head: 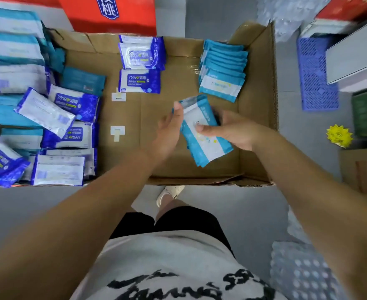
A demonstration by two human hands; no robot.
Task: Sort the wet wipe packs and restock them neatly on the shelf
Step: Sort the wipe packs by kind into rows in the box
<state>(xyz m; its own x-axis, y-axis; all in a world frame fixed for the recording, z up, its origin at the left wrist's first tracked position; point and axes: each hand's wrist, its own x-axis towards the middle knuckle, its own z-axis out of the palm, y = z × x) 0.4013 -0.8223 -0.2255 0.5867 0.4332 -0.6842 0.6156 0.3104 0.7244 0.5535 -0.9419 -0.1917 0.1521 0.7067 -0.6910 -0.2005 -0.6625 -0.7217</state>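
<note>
Head view, looking straight down. A wide, shallow cardboard box (169,92) is seen lying open on a grey floor.

Held packs (203,137): a small stack of light-blue and white wet wipe packs is held above the box floor, right of centre and tilted diagonally. Layered edges are visible at its lower end; the count cannot be told.

Right hand (230,131): the thumb is pressed on the top face of the stack and the fingers are curled beneath it, so the stack is gripped from the right.

Left hand (169,128): it is set against the left edge of the stack, with the thumb laid on the upper left corner. The fingers are hidden under the packs, and the stack appears to be clasped from that side.

Sorted so far: a row of light-blue packs (221,68) is seen overlapping one another along the far right of the box. Dark-blue packs (140,61) marked 75% are laid in a short column at the far centre, well apart from the row.

Unsorted: a loose pile (46,111) of both colours is heaped at the left end of the box, with packs lying at mixed angles.

Surroundings: a red carton (109,14) is noted beyond the box, and a blue crate (317,74) and a yellow tag (339,135) to the right. One white shoe (169,193) is visible below the near edge of the box.
</note>
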